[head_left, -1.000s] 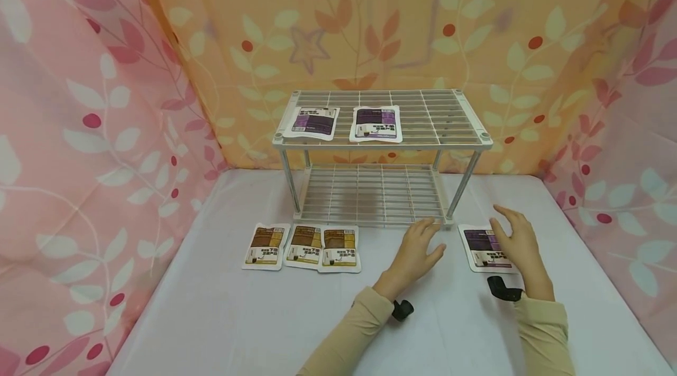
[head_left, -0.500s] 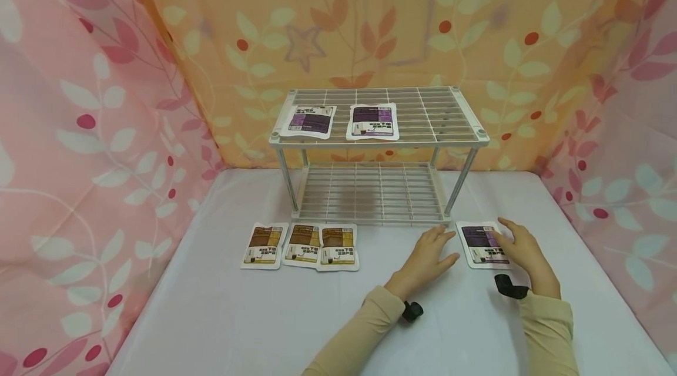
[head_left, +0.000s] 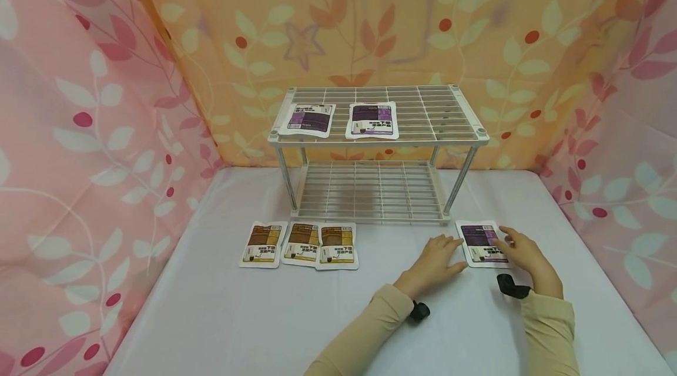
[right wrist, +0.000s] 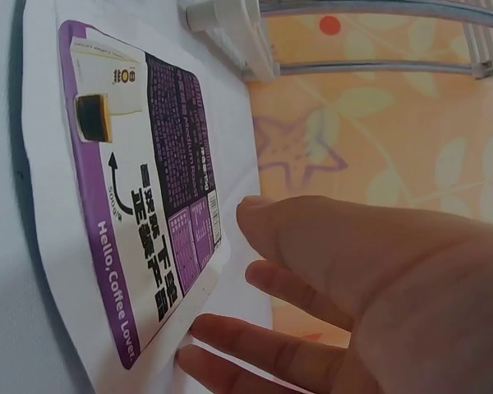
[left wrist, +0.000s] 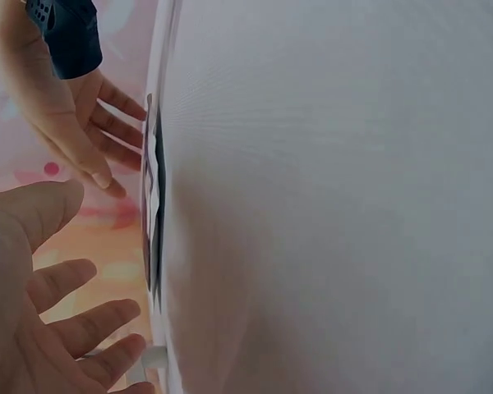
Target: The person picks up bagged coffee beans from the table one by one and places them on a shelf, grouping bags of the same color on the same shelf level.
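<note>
A flat white-and-purple coffee packet (head_left: 478,236) lies on the table right of the rack, printed "Hello, Coffee Lover" in the right wrist view. My right hand (head_left: 528,255) is at its right side, thumb over the printed face and the other fingertips down by the edge. From the other side my left hand (head_left: 431,264) reaches in with fingers spread, its fingertips right at the packet's left edge. In the left wrist view the packet (left wrist: 152,205) shows edge-on, between both hands. Neither hand has its fingers curled round it.
A white two-tier wire rack (head_left: 460,123) stands behind. On its top shelf lie a purple packet (head_left: 311,120) and another purple packet (head_left: 372,120). Three brown-and-yellow packets (head_left: 263,245) lie in front of the rack at left, two overlapping. Patterned curtains (head_left: 370,23) enclose the white table (head_left: 238,317).
My left hand has moved right and toward me, up to the packet's left edge. My right hand has come down to its right edge. The packets stay in place.
</note>
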Demonstrator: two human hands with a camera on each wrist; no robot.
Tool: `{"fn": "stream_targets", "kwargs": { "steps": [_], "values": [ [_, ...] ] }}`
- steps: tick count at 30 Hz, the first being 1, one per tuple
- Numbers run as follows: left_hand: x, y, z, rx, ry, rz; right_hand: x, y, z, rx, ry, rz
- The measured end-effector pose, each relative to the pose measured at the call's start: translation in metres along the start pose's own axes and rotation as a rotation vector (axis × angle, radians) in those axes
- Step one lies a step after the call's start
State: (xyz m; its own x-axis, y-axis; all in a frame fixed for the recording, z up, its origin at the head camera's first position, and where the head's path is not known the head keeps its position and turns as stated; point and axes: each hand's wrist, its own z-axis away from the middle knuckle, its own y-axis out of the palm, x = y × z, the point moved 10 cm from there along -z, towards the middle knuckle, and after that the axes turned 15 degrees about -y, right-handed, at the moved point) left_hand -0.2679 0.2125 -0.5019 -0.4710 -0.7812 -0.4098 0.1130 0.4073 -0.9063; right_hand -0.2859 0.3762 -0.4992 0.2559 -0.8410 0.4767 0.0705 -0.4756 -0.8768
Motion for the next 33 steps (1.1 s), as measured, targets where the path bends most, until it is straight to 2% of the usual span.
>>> {"fn": "stream_targets", "kwargs": {
  "steps": [12,16,20,23,26,33],
  "values": [
    [-0.009,0.017,-0.003,0.072,0.001,-0.040,0.001,-0.002,0.005,0.031,0.063,-0.014],
    [-0.010,0.021,-0.003,0.102,-0.016,-0.028,0.003,-0.003,0.003,0.023,0.044,-0.023],
    [-0.010,0.023,-0.003,0.106,-0.022,-0.023,0.007,-0.003,0.002,0.028,0.036,-0.020],
    [-0.010,0.020,-0.004,0.070,-0.008,-0.005,0.010,-0.003,0.001,0.040,0.038,-0.029],
    [-0.009,0.012,-0.003,0.006,-0.006,0.051,0.014,-0.002,0.001,0.059,0.038,-0.048],
    [-0.003,-0.007,0.001,-0.127,-0.040,0.179,0.025,-0.005,0.000,0.050,-0.015,-0.064]
  ]
}}
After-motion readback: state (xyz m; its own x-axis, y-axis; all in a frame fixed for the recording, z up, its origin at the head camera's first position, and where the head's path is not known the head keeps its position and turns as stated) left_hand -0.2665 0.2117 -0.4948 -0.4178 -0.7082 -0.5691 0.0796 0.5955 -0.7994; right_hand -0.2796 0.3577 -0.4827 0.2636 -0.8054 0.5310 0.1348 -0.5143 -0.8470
